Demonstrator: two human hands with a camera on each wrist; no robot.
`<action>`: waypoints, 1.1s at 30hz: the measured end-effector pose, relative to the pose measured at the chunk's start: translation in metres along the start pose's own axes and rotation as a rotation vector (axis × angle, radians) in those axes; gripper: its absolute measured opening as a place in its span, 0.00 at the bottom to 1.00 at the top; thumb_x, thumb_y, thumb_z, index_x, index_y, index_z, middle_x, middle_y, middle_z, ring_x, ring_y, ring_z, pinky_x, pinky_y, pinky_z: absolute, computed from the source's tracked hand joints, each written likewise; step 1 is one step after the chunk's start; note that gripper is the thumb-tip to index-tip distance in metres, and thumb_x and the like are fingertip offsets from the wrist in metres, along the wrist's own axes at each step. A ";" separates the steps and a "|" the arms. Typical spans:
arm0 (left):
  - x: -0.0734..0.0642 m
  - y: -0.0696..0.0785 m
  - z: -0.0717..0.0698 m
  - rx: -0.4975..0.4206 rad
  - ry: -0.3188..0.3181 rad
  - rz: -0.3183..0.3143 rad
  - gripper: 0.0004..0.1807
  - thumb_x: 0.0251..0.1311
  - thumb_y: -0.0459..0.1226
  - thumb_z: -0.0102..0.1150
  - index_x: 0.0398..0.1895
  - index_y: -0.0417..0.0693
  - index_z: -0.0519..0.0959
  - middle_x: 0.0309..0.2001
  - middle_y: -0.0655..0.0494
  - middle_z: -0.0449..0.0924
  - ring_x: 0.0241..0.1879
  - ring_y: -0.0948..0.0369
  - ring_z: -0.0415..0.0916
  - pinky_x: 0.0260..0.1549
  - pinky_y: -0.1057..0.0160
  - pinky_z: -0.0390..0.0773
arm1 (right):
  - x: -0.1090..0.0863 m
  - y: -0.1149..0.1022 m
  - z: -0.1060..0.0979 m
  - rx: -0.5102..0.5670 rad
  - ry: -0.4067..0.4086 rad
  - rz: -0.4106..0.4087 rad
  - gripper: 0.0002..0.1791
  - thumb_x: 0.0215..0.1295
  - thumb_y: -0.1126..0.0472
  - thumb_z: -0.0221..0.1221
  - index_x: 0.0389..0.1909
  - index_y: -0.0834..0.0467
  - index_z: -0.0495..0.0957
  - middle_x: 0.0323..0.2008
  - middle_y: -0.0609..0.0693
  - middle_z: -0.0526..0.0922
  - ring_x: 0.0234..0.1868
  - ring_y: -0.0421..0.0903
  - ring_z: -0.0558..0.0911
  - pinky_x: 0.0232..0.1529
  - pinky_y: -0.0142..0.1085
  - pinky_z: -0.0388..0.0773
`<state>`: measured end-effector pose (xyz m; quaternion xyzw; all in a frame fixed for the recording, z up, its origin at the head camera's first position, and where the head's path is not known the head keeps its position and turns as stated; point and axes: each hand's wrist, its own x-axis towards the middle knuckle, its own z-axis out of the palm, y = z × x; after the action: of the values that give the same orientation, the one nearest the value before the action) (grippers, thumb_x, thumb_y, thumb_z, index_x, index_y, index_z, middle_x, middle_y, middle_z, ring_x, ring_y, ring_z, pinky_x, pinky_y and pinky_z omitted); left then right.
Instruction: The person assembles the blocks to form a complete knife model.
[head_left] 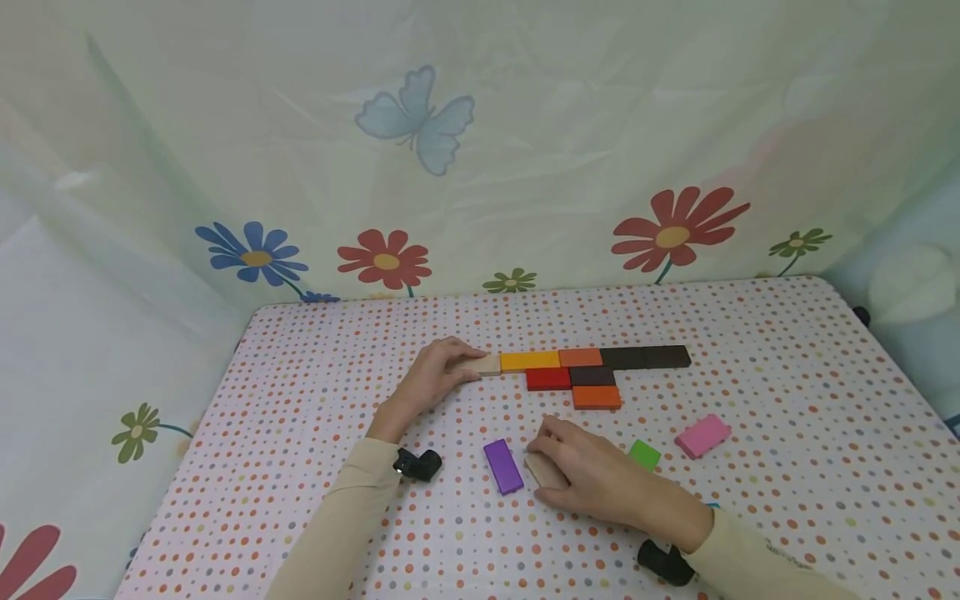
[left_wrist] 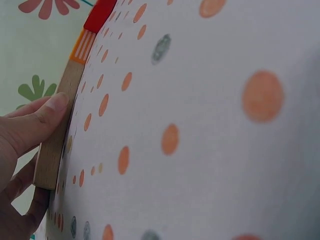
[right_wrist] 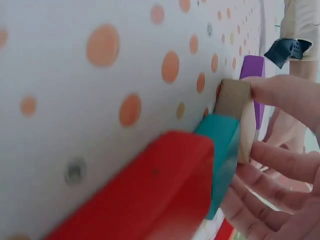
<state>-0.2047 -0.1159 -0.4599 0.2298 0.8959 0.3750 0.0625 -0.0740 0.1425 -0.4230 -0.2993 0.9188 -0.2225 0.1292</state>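
In the head view my left hand pinches a plain wooden block at the left end of a row. The left wrist view shows the thumb on that block's face, with fingers behind it. A yellow block adjoins its right end. Nearer the front, my right hand grips a second plain wooden block between thumb and fingers. Left of it lies a purple block, apart in the head view. In the right wrist view a teal block and a red block appear close to the right hand.
The row continues with an orange block and dark blocks. Below it sit a red block, a brown block and another orange block. Green and pink blocks lie right, on the dotted tablecloth.
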 end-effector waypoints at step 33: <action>-0.001 0.000 0.001 -0.004 0.019 0.047 0.19 0.64 0.35 0.71 0.59 0.48 0.87 0.55 0.50 0.85 0.57 0.52 0.79 0.62 0.50 0.76 | 0.027 0.030 -0.042 0.029 0.185 -0.009 0.23 0.54 0.70 0.77 0.52 0.62 0.86 0.42 0.50 0.82 0.40 0.45 0.78 0.40 0.36 0.81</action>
<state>-0.2040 -0.1157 -0.4610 0.2472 0.8901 0.3803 0.0455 -0.1253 0.1620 -0.4045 -0.2796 0.9221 -0.2632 0.0473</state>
